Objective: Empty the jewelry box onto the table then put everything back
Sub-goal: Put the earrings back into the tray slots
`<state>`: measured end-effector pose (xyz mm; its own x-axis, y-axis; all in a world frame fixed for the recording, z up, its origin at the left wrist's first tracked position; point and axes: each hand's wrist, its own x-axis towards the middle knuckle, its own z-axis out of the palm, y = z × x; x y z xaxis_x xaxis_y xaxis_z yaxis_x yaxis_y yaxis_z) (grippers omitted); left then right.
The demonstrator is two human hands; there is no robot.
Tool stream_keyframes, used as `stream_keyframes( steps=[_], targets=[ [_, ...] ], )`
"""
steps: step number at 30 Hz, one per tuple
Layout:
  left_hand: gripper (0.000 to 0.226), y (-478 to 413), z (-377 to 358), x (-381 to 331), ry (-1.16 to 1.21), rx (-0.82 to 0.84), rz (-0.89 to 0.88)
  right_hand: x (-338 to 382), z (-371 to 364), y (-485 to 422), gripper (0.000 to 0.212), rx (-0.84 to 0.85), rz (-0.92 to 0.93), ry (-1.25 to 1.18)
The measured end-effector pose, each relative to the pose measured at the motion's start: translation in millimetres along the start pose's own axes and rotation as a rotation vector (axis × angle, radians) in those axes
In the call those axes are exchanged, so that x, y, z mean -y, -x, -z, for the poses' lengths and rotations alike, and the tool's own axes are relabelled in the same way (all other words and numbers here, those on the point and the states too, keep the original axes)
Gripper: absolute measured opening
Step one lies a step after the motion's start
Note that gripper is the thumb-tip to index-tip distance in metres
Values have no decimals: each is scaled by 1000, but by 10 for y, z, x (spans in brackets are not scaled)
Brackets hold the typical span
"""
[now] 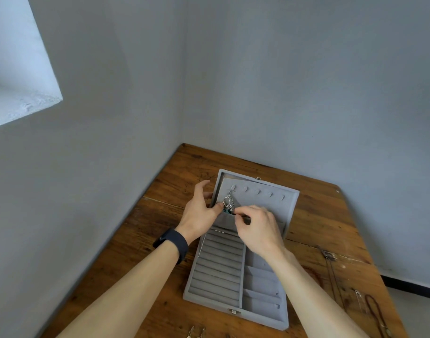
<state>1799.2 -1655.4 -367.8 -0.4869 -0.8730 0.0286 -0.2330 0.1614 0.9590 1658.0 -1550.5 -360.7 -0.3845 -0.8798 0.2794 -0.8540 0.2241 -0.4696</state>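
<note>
Open jewelry box (216,269) on the surface (140,240). The left hand (199,213) grips the left edge of the lid (270,206). The right hand (255,228) pinches the necklace (227,202), which hangs on the lid's leftmost hook (232,187).

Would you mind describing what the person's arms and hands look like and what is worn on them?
Both forearms are bare, no sleeves in view. The left hand and right hand are ungloved, with no rings visible. A wide black wristband with a small pale mark circles the left wrist; the right wrist is bare.
</note>
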Motion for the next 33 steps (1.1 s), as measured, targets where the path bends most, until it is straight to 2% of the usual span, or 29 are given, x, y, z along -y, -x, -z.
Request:
stream_keyframes(
  steps=[3,6,10,21,33],
  targets=[
    [73,-4,14,19,4,1,9,-2,18,25,22,-36,-74,-117],
    [72,-10,25,31,6,16,25,11,25,66,24,-116,-51,-102],
    [71,0,33,40,8,48,34,46,-24,85,25,-27,-8,-86],
    [73,154,96,-5,-205,78,23,24,110,277,30,-36,5,10],
    [50,1280,307,40,-701,60,-272,310,265,1425,28,-49,108,-64]
  ],
)
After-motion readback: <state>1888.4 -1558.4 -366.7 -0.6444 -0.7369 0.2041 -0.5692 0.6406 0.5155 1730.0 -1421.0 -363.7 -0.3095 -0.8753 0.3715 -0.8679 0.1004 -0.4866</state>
